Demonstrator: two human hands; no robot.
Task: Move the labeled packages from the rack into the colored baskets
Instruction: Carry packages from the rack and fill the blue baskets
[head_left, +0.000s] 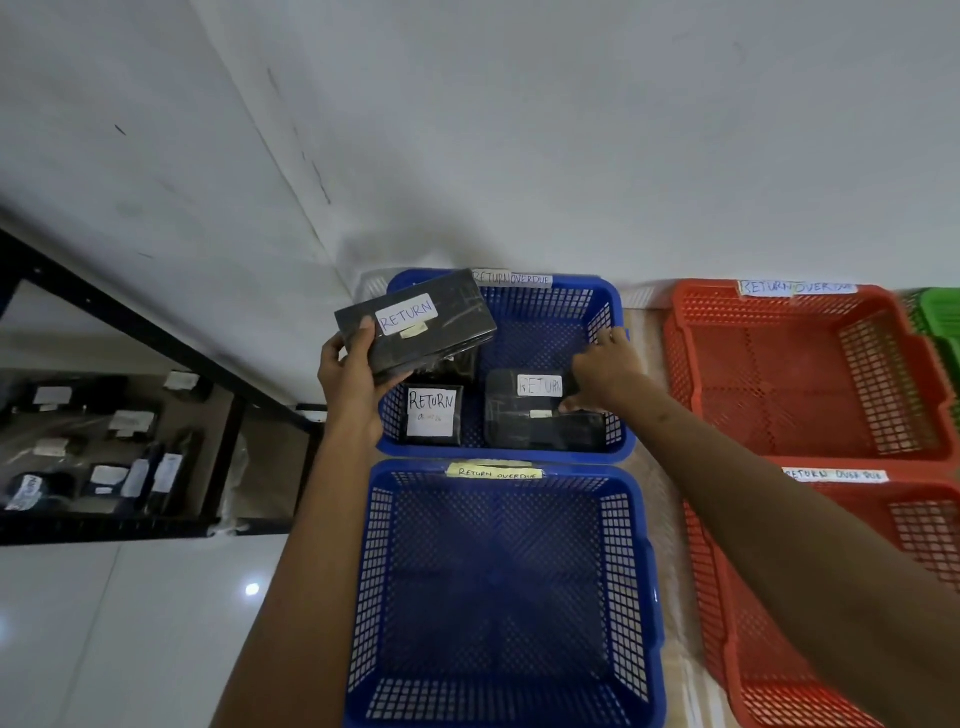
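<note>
My left hand grips a flat black package labelled RETURN above the far left corner of the far blue basket. Inside that basket lie a small black package with a white RETURN label and a larger black package, also labelled RETURN. My right hand reaches into the basket and holds the right end of the larger package. A near blue basket has nothing in it. The black rack at the left holds several labelled packages.
Two red baskets tagged RETURN OVERDUE stand to the right of the blue ones. A green basket shows at the far right edge. White wall behind, glossy white floor at lower left.
</note>
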